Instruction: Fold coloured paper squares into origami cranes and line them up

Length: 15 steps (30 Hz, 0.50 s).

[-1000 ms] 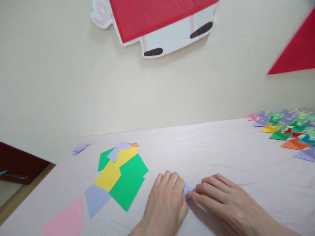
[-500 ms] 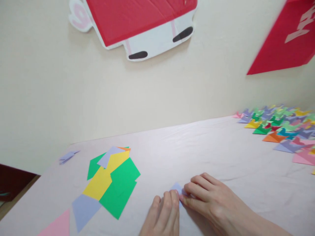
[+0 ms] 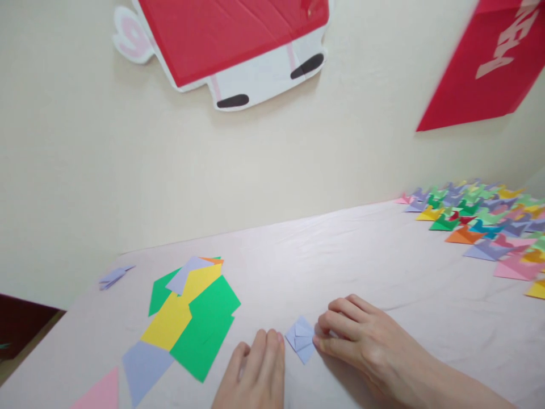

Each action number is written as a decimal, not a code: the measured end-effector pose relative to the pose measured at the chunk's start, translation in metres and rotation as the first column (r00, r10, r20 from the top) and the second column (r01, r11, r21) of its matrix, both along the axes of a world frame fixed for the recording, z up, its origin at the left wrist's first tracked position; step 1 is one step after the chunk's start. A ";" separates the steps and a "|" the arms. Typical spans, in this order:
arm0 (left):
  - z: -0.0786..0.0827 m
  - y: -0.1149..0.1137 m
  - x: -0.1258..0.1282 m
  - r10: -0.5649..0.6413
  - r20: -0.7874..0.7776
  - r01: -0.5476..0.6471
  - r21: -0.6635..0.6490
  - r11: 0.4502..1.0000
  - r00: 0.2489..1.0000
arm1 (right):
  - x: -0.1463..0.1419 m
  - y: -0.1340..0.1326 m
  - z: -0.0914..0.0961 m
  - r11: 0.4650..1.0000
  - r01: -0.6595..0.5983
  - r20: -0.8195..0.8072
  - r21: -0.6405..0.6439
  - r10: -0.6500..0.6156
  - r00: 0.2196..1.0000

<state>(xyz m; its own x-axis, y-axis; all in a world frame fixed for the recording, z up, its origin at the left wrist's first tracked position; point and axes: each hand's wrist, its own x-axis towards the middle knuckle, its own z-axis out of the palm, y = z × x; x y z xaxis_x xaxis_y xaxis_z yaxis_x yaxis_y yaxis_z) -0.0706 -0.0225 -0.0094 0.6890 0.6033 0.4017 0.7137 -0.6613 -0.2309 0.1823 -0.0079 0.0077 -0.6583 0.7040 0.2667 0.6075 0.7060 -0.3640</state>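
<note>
A small light-purple origami paper (image 3: pixel 300 339) lies on the table, folded into a diamond with layered flaps and crease lines. My right hand (image 3: pixel 366 343) has its fingers curled together, with thumb and index fingertip pinched at the paper's right corner. To the left of the paper, my left hand (image 3: pixel 258 366) rests on the cloth with its fingers extended and slightly bent. A narrow gap separates its fingertips from the paper, and nothing shows in its grasp.
Flat paper sheets in green (image 3: pixel 202 346), yellow (image 3: pixel 168 321), purple (image 3: pixel 145 366) and pink (image 3: pixel 100 392) lie overlapping at left. A folded purple piece (image 3: pixel 114 277) sits near the table's left edge. Many folded colourful paper birds (image 3: pixel 481 221) stand in rows at right. Behind is a wall (image 3: pixel 255 170).
My left hand has moved left, off the folded paper, uncovering its flaps. My right hand stays at the paper's right corner. The view has shifted slightly.
</note>
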 end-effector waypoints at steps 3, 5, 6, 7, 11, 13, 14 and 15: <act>0.025 0.017 0.005 0.051 0.032 -0.043 -0.227 0.973 0.998 | -0.002 0.000 -0.001 1.000 -0.013 0.000 0.021 0.013 1.000; 0.034 0.025 0.017 0.109 0.071 -0.082 -0.307 0.948 0.992 | -0.002 0.000 -0.002 0.999 -0.018 -0.007 0.032 0.018 1.000; 0.036 0.028 0.024 0.110 0.071 -0.076 -0.372 0.925 0.991 | -0.001 0.000 -0.002 0.999 -0.020 -0.011 0.032 0.021 1.000; 0.036 0.029 0.030 0.115 0.068 -0.074 -0.435 0.897 0.991 | -0.001 -0.001 -0.002 0.999 -0.020 -0.014 0.032 0.021 1.000; 0.037 0.031 0.047 0.193 0.069 -0.107 -0.630 0.769 0.979 | -0.001 -0.001 0.001 1.000 0.015 -0.042 0.026 -0.014 0.999; 0.041 0.031 0.048 0.240 0.079 -0.120 -0.691 0.713 0.968 | -0.001 -0.002 0.004 0.999 0.038 -0.097 0.006 -0.037 0.995; 0.044 0.032 0.048 0.258 0.082 -0.124 -0.714 0.690 0.963 | -0.002 -0.002 0.006 0.998 0.057 -0.128 -0.013 -0.058 0.990; 0.046 0.032 0.048 0.272 0.086 -0.125 -0.730 0.672 0.958 | -0.002 -0.002 0.008 0.996 0.082 -0.156 -0.035 -0.086 0.984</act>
